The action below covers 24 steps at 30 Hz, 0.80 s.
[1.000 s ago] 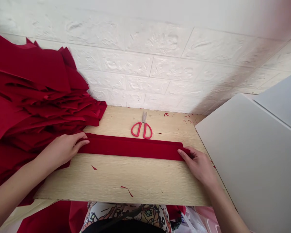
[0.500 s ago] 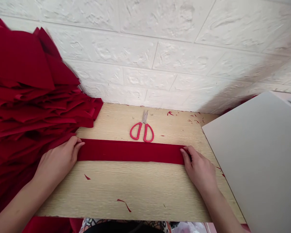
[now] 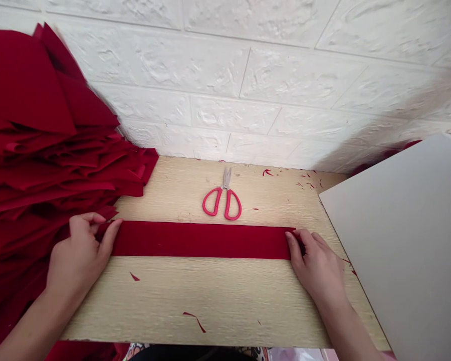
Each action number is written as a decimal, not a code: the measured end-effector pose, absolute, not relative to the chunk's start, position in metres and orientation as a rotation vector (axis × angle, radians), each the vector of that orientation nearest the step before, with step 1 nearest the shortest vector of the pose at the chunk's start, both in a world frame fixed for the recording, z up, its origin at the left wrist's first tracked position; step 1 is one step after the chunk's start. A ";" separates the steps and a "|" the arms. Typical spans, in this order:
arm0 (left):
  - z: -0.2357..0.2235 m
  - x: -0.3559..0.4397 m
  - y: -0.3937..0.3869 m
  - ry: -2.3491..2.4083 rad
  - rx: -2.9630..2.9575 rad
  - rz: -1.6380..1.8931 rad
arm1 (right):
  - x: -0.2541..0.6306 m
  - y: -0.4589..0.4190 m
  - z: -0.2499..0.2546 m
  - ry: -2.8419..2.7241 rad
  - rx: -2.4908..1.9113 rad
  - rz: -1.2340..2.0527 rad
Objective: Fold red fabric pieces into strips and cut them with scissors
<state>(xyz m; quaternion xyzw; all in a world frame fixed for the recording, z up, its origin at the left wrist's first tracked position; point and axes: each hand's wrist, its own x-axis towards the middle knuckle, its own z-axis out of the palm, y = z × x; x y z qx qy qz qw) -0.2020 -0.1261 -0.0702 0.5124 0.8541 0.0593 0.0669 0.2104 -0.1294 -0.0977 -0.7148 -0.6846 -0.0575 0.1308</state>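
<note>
Below the red felt strip [image 3: 199, 239], on the pale wood-grain bench [image 3: 218, 296]: two small red scraps [image 3: 197, 323]. At the strip's left end: left hand [image 3: 77, 255], thumb and fingers closed narrowly on the felt. At its right end: right hand [image 3: 315, 271], likewise pinching the felt, strip lying flat across the bench. Beyond the strip: red-handled scissors [image 3: 226, 186], blades closed. Left of the strip: tall pile of red felt pieces [image 3: 33, 150]. Right of the strip: grey board [image 3: 402, 240]. Farthest beyond the strip: white brick-pattern wall [image 3: 248, 75].
</note>
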 end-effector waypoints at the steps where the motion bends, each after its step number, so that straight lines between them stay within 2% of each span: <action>1: -0.070 -0.201 -0.126 2.581 1.571 0.112 | 0.210 -0.130 -0.098 -1.986 -2.099 -0.176; 12: -0.063 -0.198 -0.122 2.496 1.799 -0.343 | 0.209 -0.133 -0.099 -1.962 -2.223 -0.149; 24: -0.058 -0.192 -0.116 2.444 1.910 -0.450 | 0.209 -0.127 -0.095 -1.925 -2.280 -0.028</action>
